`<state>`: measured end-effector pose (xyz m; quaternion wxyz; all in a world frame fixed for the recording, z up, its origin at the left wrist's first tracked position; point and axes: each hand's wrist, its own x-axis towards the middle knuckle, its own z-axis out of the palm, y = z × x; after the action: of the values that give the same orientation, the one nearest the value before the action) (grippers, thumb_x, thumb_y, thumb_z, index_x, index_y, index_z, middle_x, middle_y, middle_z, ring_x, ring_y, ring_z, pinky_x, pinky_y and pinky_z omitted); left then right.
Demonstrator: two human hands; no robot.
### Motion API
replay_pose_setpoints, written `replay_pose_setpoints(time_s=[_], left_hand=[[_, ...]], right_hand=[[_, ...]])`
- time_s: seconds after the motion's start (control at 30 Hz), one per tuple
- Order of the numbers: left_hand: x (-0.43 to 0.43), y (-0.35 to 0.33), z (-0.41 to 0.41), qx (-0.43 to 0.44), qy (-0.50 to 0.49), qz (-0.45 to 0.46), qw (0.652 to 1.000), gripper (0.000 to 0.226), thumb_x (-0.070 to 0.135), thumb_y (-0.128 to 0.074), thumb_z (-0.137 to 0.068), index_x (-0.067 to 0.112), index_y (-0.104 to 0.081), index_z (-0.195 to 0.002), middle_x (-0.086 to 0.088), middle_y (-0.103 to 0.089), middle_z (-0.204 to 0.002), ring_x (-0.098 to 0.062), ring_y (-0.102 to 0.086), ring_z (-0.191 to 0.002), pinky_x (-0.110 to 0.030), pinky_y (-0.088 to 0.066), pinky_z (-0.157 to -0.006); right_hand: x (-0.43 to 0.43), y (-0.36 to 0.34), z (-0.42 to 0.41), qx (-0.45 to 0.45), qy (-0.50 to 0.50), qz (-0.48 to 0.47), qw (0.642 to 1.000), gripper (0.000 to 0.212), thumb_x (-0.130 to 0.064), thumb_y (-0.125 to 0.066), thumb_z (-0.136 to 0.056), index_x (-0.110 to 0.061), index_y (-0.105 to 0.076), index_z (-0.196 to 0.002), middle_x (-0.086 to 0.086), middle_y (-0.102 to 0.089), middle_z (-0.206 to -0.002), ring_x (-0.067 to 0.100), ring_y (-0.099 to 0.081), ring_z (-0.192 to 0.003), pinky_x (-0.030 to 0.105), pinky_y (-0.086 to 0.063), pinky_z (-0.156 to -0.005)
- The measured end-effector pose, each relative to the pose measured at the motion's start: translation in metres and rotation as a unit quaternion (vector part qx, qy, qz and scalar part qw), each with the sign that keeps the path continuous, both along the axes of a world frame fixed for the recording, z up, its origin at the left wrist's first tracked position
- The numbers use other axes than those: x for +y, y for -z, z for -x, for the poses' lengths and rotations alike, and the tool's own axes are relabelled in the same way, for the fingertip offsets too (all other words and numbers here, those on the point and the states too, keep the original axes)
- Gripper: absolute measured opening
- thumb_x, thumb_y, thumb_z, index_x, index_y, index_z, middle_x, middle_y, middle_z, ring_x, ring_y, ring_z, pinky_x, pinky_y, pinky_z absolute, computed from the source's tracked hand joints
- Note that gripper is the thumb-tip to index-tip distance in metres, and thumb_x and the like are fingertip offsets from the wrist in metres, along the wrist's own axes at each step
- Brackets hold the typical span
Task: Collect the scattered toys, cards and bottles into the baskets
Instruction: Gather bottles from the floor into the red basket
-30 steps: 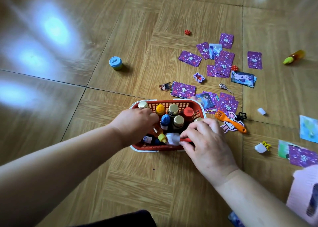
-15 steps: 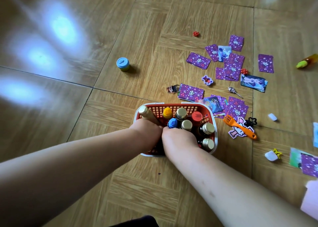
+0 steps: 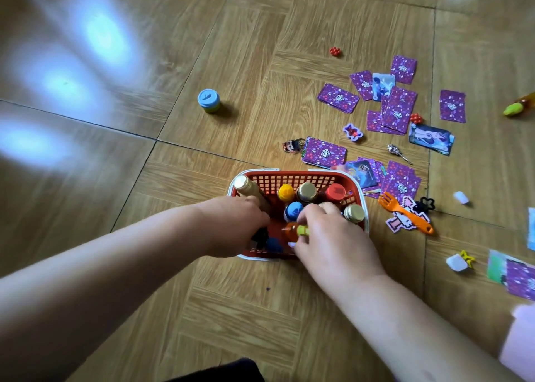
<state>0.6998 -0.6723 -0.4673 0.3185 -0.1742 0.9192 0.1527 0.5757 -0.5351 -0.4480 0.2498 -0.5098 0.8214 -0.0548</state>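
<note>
A red basket [image 3: 289,179] with a white rim stands on the floor and holds several upright bottles with gold, yellow, blue and red caps. A tall gold-capped bottle [image 3: 246,187] leans in its far left corner. My left hand [image 3: 231,228] reaches into the basket's left side, fingers curled down on a dark bottle [image 3: 259,236]. My right hand [image 3: 335,239] is over the near right side. It pinches a small orange bottle [image 3: 291,231] with a yellow-green cap, lying sideways above the others.
Purple cards [image 3: 398,109] and picture cards lie scattered right of the basket, with an orange fork [image 3: 405,212], small charms and white pieces. A blue-lidded jar [image 3: 208,100] stands far left. An orange bottle [image 3: 518,108] lies at the right edge.
My hands were pressed together at the basket's near side; now they are apart. The right hand has shifted right and the orange bottle shows in its fingers.
</note>
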Motion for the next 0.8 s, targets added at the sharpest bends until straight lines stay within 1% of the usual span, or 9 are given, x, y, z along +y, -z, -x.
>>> replay_pose_setpoints(time_s=[0.1, 0.17, 0.27, 0.43, 0.53, 0.6, 0.67, 0.73, 0.8], left_hand=[[-0.011, -0.013, -0.009, 0.04, -0.09, -0.031, 0.995, 0.036, 0.037, -0.063, -0.088, 0.032, -0.053, -0.122, 0.011, -0.061, -0.116, -0.014, -0.061, -0.097, -0.034, -0.053, -0.082], [-0.014, -0.016, -0.009, 0.068, -0.134, -0.035, 0.988, 0.034, 0.042, -0.065, -0.083, 0.033, -0.05, -0.113, 0.012, -0.065, -0.107, -0.012, -0.062, -0.088, -0.034, -0.054, -0.077], [-0.002, -0.01, -0.003, 0.085, -0.125, 0.005, 0.989, 0.038, 0.041, -0.065, -0.083, 0.031, -0.047, -0.115, 0.01, -0.063, -0.093, -0.015, -0.058, -0.079, -0.031, -0.05, -0.069], [0.011, 0.012, 0.006, 0.094, -0.097, 0.008, 0.991, 0.036, 0.036, -0.06, -0.09, 0.025, -0.05, -0.123, 0.002, -0.068, -0.104, -0.021, -0.065, -0.092, -0.034, -0.053, -0.077], [0.014, 0.023, 0.006, 0.07, -0.068, -0.002, 0.995, 0.031, 0.031, -0.058, -0.092, 0.022, -0.054, -0.122, 0.001, -0.065, -0.114, -0.02, -0.062, -0.104, -0.035, -0.051, -0.087], [0.013, 0.026, 0.004, 0.059, -0.067, -0.012, 0.996, 0.031, 0.028, -0.059, -0.092, 0.022, -0.056, -0.123, 0.001, -0.064, -0.117, -0.019, -0.061, -0.108, -0.034, -0.051, -0.091], [0.01, 0.021, 0.001, 0.062, -0.073, -0.03, 0.995, 0.032, 0.028, -0.061, -0.088, 0.024, -0.058, -0.12, 0.003, -0.063, -0.117, -0.018, -0.061, -0.107, -0.035, -0.051, -0.089], [0.003, 0.008, -0.002, 0.097, -0.097, -0.043, 0.99, 0.036, 0.025, -0.063, -0.082, 0.027, -0.06, -0.118, 0.006, -0.063, -0.116, -0.017, -0.061, -0.104, -0.035, -0.052, -0.085], [-0.005, -0.007, -0.004, 0.185, -0.141, -0.003, 0.973, 0.038, 0.021, -0.062, -0.079, 0.026, -0.061, -0.117, 0.005, -0.061, -0.115, -0.019, -0.059, -0.103, -0.036, -0.052, -0.082]], right_hand=[[0.018, -0.011, 0.01, -0.029, 0.027, 0.056, 0.998, 0.019, -0.03, -0.058, -0.087, -0.03, -0.053, -0.106, -0.011, -0.048, -0.11, 0.019, -0.058, -0.091, 0.031, -0.043, -0.066], [0.021, -0.013, 0.009, -0.042, 0.017, 0.067, 0.997, 0.019, -0.029, -0.058, -0.087, -0.03, -0.055, -0.105, -0.011, -0.049, -0.111, 0.018, -0.058, -0.092, 0.031, -0.044, -0.067], [0.015, -0.005, 0.001, -0.037, -0.028, 0.052, 0.998, 0.021, -0.03, -0.055, -0.09, -0.027, -0.053, -0.111, -0.008, -0.049, -0.115, 0.023, -0.06, -0.094, 0.033, -0.042, -0.067], [-0.004, 0.016, -0.012, -0.025, -0.059, 0.011, 0.998, 0.023, -0.015, -0.049, -0.093, -0.017, -0.052, -0.116, 0.003, -0.049, -0.116, 0.032, -0.059, -0.097, 0.038, -0.047, -0.073], [-0.012, 0.026, -0.015, -0.015, -0.055, 0.005, 0.998, 0.024, -0.009, -0.048, -0.092, -0.016, -0.054, -0.115, 0.005, -0.051, -0.111, 0.033, -0.059, -0.096, 0.036, -0.044, -0.068], [-0.013, 0.03, -0.014, -0.021, -0.06, 0.0, 0.998, 0.025, -0.008, -0.047, -0.092, -0.015, -0.057, -0.114, 0.006, -0.053, -0.107, 0.034, -0.06, -0.095, 0.035, -0.043, -0.067], [-0.009, 0.03, -0.011, -0.039, -0.054, 0.007, 0.998, 0.023, -0.012, -0.047, -0.093, -0.016, -0.059, -0.112, 0.005, -0.055, -0.106, 0.033, -0.059, -0.095, 0.037, -0.048, -0.071], [-0.003, 0.027, -0.005, -0.058, -0.03, 0.039, 0.997, 0.021, -0.022, -0.049, -0.095, -0.018, -0.062, -0.111, 0.003, -0.058, -0.106, 0.031, -0.059, -0.096, 0.038, -0.05, -0.074], [0.007, 0.022, 0.001, -0.063, 0.015, 0.119, 0.991, 0.017, -0.027, -0.056, -0.093, -0.02, -0.066, -0.105, 0.001, -0.062, -0.102, 0.027, -0.061, -0.092, 0.037, -0.05, -0.071]])
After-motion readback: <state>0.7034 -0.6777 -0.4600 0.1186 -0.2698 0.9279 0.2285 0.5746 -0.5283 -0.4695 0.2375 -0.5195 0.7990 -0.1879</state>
